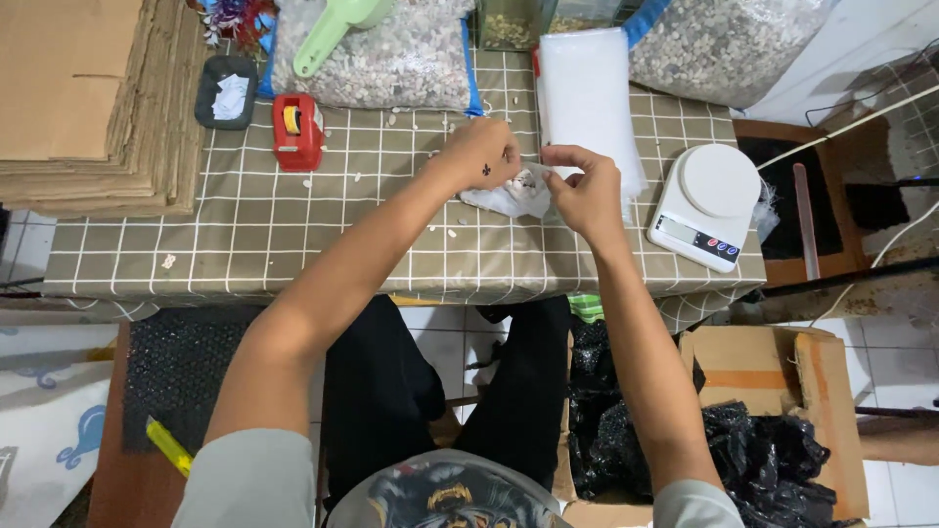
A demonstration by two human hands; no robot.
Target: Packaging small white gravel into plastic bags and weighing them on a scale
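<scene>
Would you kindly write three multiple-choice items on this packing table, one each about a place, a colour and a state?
1. Where is the kitchen scale?
A. right of the hands
B. on the cardboard stack
C. on the floor

2. What colour is the tape dispenser?
A. blue
B. red
C. white

3. What are the left hand and right hand doing?
A. resting flat
B. together holding a small clear bag
C. lifting the scoop

Answers: 1 A, it sits at the table's right edge; 2 B, its body is red; 3 B, both hands pinch the bag.
</scene>
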